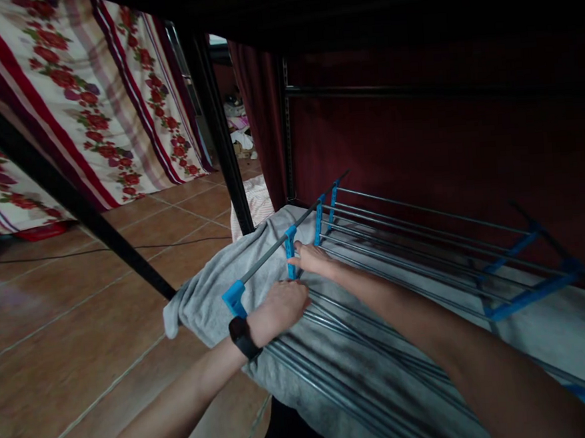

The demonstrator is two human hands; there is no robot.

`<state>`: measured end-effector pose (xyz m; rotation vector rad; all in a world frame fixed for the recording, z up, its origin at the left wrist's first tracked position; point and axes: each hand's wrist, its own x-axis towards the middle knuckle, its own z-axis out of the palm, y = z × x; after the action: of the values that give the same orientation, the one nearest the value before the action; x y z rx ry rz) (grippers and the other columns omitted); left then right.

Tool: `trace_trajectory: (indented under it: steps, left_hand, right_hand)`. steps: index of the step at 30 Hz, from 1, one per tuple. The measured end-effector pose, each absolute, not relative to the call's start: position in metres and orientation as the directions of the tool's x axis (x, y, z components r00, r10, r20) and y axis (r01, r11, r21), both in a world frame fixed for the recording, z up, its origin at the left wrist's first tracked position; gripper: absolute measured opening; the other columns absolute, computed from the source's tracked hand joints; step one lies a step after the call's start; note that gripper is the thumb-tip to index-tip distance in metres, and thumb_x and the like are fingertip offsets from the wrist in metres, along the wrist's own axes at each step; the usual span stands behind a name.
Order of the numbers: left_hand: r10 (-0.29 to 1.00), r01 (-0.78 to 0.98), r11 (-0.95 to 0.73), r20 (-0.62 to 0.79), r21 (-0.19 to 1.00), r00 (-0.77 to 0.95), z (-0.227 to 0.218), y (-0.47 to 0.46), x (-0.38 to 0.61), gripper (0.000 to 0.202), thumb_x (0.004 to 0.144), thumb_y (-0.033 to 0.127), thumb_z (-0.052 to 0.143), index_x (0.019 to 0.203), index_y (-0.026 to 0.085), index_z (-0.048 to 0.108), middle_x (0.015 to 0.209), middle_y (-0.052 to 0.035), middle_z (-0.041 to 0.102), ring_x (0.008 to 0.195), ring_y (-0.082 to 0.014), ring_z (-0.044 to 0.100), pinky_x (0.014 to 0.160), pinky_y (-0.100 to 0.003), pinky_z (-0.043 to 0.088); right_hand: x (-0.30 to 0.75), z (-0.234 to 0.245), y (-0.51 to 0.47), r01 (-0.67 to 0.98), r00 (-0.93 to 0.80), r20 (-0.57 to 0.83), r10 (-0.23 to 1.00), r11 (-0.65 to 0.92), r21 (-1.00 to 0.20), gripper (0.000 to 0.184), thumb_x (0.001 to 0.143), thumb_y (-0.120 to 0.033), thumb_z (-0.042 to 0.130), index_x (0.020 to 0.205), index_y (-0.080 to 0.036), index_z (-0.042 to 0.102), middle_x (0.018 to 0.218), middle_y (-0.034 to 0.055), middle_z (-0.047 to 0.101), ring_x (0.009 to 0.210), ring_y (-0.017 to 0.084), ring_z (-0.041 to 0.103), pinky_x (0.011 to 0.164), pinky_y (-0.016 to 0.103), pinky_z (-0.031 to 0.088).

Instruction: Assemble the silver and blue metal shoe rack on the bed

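Observation:
A rack of metal rods [398, 225] with blue plastic brackets lies on a grey blanket [203, 305]. My right hand [314, 257] reaches to the rack's far left end, thumb and fingers closed at a blue bracket [290, 249] on a grey tube [265, 257]. Closer to me, my left hand [284, 304], with a dark watch [244, 337] on the wrist, is curled over the rod ends. Its fingertips are hidden, so what it grips does not show. Just left of it, another blue bracket [234, 298] caps the tube's near end. Loose-looking rods [329, 383] run toward the lower right.
Black metal posts [224, 137] and a dark overhead frame [358, 14] enclose the blanketed surface. Behind hangs a dark red curtain [417, 137]. Flowered fabric [89, 106] hangs at left above the tiled floor [79, 314], where a thin cable [174, 243] runs.

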<state>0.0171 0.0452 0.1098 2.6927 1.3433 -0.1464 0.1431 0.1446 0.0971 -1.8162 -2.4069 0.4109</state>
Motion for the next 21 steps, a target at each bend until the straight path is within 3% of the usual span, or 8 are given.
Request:
trace_trajectory:
  steps: [3,6,13,16,21]
  left_hand:
    - [0.912,0.925,-0.378,-0.162,0.02,0.376,0.112,0.061,0.003,0.029,0.097,0.028,0.047,0.104,0.01,0.068,0.107,-0.0178,0.071,0.104,-0.0307,0.068,0.091,-0.041,0.052]
    - [0.948,0.957,-0.286,-0.131,0.046,0.289,0.11,0.07,0.006,0.031,0.098,0.024,0.041,0.108,0.008,0.065,0.11,-0.0191,0.069,0.106,-0.0287,0.067,0.092,-0.037,0.051]
    - [0.967,0.968,-0.238,-0.069,0.083,0.244,0.113,0.052,0.035,0.039,0.097,0.013,0.031,0.129,0.004,0.051,0.108,-0.0223,0.067,0.105,-0.0311,0.068,0.086,-0.04,0.054]
    - [0.966,0.967,-0.232,-0.09,0.101,0.242,0.114,0.04,0.038,0.036,0.097,0.014,0.032,0.121,0.006,0.057,0.106,-0.0208,0.069,0.104,-0.0314,0.068,0.085,-0.042,0.054]
    - [0.966,0.967,-0.219,-0.114,0.129,0.234,0.1,0.033,0.026,0.031,0.098,0.03,0.042,0.111,0.012,0.063,0.104,-0.017,0.071,0.102,-0.0302,0.068,0.087,-0.041,0.053]
  right_hand:
    - [0.143,0.092,0.143,0.941,-0.254,-0.061,0.965,0.232,-0.248,0.04,0.098,-0.046,0.054,0.125,-0.016,0.055,0.116,0.0159,0.068,0.111,0.027,0.064,0.086,0.031,0.048]
    - [0.144,0.09,0.143,0.946,-0.238,-0.052,0.97,0.219,-0.239,0.039,0.099,-0.052,0.051,0.118,-0.019,0.06,0.115,0.013,0.069,0.112,0.025,0.063,0.086,0.03,0.047]
    - [0.14,0.093,0.136,0.951,-0.217,-0.05,0.975,0.2,-0.237,0.036,0.1,-0.05,0.049,0.117,-0.022,0.063,0.114,0.01,0.07,0.11,0.022,0.064,0.084,0.027,0.046]
    - [0.138,0.095,0.134,0.952,-0.211,-0.059,0.976,0.192,-0.238,0.033,0.1,-0.046,0.052,0.115,-0.02,0.065,0.115,0.0108,0.07,0.11,0.022,0.064,0.083,0.026,0.047]
    - [0.137,0.092,0.136,0.953,-0.193,-0.061,0.979,0.172,-0.251,0.032,0.098,-0.044,0.054,0.115,-0.019,0.066,0.116,0.0114,0.07,0.111,0.023,0.064,0.084,0.027,0.047]
